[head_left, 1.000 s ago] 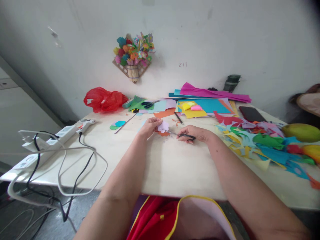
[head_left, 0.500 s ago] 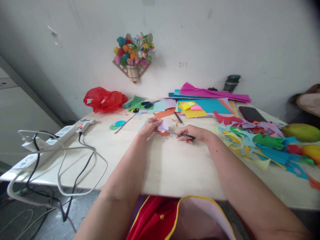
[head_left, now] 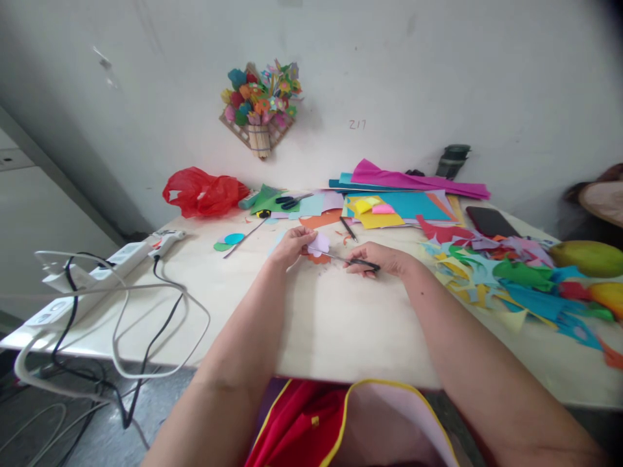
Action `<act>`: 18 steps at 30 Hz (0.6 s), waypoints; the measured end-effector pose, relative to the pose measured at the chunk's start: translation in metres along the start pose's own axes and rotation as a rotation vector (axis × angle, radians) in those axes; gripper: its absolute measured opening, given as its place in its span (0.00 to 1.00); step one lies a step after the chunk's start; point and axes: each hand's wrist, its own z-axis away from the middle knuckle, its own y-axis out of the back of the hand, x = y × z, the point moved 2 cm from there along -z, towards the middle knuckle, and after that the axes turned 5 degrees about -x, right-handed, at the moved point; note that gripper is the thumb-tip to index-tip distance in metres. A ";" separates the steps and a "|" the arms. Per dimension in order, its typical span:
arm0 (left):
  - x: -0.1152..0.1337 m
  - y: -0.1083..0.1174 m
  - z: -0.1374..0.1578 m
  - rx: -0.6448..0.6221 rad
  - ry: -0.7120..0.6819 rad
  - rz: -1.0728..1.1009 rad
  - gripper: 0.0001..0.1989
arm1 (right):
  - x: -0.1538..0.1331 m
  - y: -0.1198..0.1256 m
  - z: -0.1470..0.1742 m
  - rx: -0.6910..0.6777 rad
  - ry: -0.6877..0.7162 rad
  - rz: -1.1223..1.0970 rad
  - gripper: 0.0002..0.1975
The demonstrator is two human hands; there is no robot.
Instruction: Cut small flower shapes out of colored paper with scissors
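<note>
My left hand pinches a small lilac paper piece with a scalloped edge, held just above the table. In my right hand is a pair of scissors with dark handles, its blades pointing left and meeting the lower edge of the lilac paper. Beneath the blades lies an orange paper piece with a wavy edge, partly covered by the lilac one. Whether the blades are parted cannot be made out. Beyond my hands a black pen lies beside small orange scraps.
Coloured sheets and a second pair of scissors lie at the back. Paper scraps and a phone are on the right. At left are paper circles, a red plastic bag and a power strip with looping cables.
My hands, the lilac paper and the scissors stay almost in place. The whole view has shifted very slightly.
</note>
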 end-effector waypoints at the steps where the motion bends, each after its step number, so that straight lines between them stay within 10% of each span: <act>1: 0.000 0.000 0.000 0.002 0.000 0.000 0.20 | 0.000 0.000 0.000 0.001 -0.001 0.001 0.21; 18: 0.001 -0.001 0.000 0.016 -0.001 0.007 0.19 | -0.002 -0.001 0.001 0.020 -0.006 -0.001 0.21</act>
